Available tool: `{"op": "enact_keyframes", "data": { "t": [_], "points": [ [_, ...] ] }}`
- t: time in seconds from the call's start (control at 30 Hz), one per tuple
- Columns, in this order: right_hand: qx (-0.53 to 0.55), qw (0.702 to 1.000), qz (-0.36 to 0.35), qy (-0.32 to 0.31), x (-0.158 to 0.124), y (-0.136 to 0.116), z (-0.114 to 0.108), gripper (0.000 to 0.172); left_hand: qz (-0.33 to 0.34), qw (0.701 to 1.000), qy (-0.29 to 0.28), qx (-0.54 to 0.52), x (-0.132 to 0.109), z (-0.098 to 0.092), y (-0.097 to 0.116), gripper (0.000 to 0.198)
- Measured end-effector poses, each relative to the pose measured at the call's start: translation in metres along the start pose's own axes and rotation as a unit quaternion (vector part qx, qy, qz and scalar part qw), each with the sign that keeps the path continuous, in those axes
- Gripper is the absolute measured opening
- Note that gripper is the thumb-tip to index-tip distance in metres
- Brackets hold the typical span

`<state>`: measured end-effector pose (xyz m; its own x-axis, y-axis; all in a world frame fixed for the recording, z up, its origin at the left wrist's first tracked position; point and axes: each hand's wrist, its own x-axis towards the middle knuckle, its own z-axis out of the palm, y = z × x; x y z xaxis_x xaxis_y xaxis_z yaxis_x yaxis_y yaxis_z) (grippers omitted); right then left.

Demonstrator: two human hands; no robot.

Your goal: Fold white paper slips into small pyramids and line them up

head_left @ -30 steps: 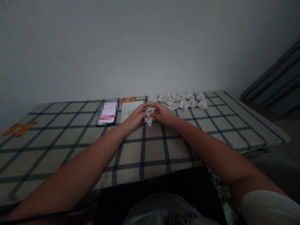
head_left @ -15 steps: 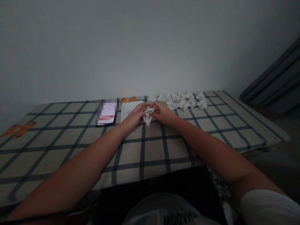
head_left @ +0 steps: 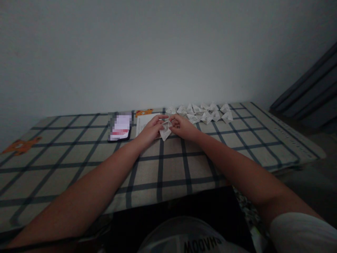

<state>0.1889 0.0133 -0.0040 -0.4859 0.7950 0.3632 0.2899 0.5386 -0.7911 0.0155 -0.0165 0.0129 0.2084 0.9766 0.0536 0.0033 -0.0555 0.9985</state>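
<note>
Where the hands meet: folded paper piece point(head_left: 165, 129), at 12 o'clock over the checked cloth point(head_left: 171, 168).
Pointing: tip toward 6-ish, long axis roughly 12-to-6.
Left hand point(head_left: 151, 129): pinching its left edge.
Right hand point(head_left: 183, 127): pinching its right edge.
Around: finished folded pieces point(head_left: 205, 113) at 1, phone point(head_left: 120, 127) at 11.

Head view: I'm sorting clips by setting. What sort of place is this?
Probably a room at home: a checked cloth with bear prints against a bare wall, a phone, and folded paper pieces laid out.
</note>
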Motion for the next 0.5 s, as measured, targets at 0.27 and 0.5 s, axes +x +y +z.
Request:
{"op": "enact_keyframes", "data": {
  "t": [0.27, 0.5],
  "points": [
    [-0.035, 0.999, 0.015, 0.012, 0.001, 0.001, 0.001, 0.026, -0.001, 1.000, -0.002, 0.005, 0.007, -0.003, -0.010, 0.036],
    [-0.045, 0.999, 0.020, 0.021, -0.002, -0.006, 0.001, 0.033, 0.008, 1.000, 0.012, 0.005, 0.008, -0.004, -0.013, 0.033]
  ]
}}
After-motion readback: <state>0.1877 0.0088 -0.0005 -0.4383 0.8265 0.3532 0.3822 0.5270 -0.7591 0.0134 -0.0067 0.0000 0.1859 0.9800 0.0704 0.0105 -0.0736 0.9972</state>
